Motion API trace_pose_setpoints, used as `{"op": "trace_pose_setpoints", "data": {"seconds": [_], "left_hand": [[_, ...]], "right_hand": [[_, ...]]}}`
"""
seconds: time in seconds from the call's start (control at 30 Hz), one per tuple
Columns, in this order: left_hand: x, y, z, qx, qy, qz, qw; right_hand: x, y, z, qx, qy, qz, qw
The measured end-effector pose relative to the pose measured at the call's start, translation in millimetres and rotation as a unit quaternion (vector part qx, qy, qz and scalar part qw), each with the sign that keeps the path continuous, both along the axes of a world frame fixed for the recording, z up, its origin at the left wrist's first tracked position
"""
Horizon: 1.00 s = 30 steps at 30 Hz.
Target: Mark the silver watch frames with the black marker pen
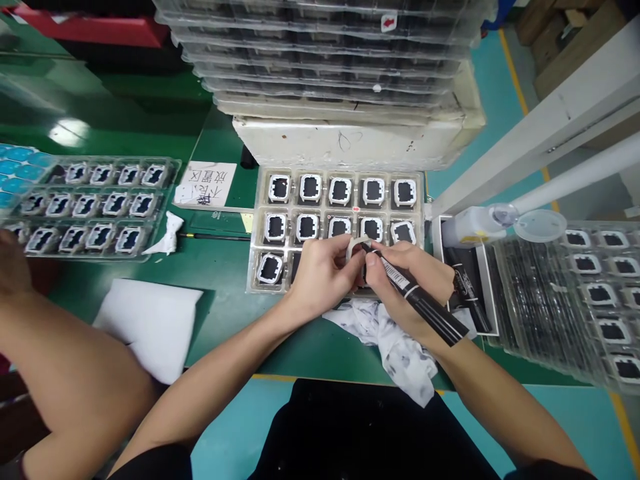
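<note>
White plastic frame (354, 245) pinched by its rim in left hand (323, 270), light and likely brittle; right hand (400, 280) closed on marker (417, 297)

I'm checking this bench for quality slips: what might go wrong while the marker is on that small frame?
1. The right hand holds the black marker tip against the white frame pinched by the left hand; a slip might ink the fingers or stray across the part.
2. Both hands work directly over the clear tray of similar frames, so a dropped part may knock others.
3. The stained cloth underneath may smudge the forearm.
</note>
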<state>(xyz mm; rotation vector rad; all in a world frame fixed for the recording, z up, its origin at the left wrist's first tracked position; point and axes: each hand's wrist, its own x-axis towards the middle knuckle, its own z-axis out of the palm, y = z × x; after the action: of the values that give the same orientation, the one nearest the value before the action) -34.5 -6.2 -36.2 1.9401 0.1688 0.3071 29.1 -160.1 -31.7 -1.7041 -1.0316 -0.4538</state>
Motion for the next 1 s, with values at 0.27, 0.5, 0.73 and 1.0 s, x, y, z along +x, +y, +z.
{"op": "trace_pose_setpoints", "data": {"seconds": [0.27,0.5,0.73,1.0], "left_hand": [[-1.2,-1.9,-0.4,-0.033,-0.003,-0.007,0.999],[0.3,-1.7,3.2,-0.123,0.029,-0.023,0.992],[-1.3,-4.3,21.6,-0.298,0.058,-0.064,0.951],[-8.7,-5.3,17.4,-0.366,0.047,-0.093,0.925]], "right_hand": [[-0.7,-3.1,7.2,-0.024,0.009,-0.003,1.0],[-0.1,-5.9,4.4,-0.012,0.059,0.002,0.998],[-5.2,-10.1,10.9,0.1,0.09,0.016,0.991],[-9.3,-11.1,20.8,0.08,0.113,0.025,0.99]]}}
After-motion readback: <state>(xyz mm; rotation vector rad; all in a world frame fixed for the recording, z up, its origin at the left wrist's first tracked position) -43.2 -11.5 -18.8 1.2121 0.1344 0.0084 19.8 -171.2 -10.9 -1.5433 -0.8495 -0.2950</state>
